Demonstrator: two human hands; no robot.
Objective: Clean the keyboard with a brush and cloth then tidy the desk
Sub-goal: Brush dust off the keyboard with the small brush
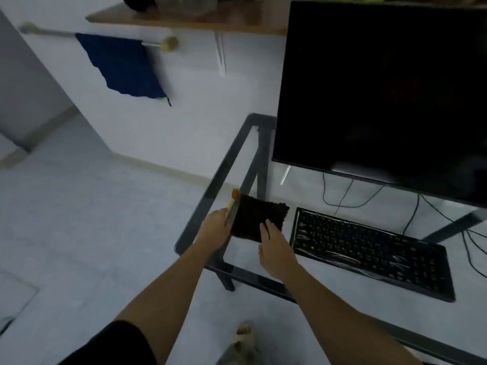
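Holding cloth and brush at desk's left end

Left hand (214, 225) closed around the brush (233, 204); orange end sticks up past the fingers, shaft runs along the cloth's left edge. Frame is blurry, so brush detail is poor.

Right hand (274, 246) lies on the dark cloth (257, 219), fingers flat over its near right corner. Can't tell if it's pinching the cloth or just pressing on it. Cloth sits between both hands, above the desk's (226, 164) left end; can't tell whether it touches the glass.

Keyboard (369, 251) lies flat on the desk just right of the cloth, angled, with shiny film-like glare over the keys. Monitor (382, 88) stands behind it, screen dark. Cables (342, 198) hang below the monitor, visible through the glass.

Off-desk: blue towel (123, 67) draped on a wall rail, wooden shelf (184, 18) above it.
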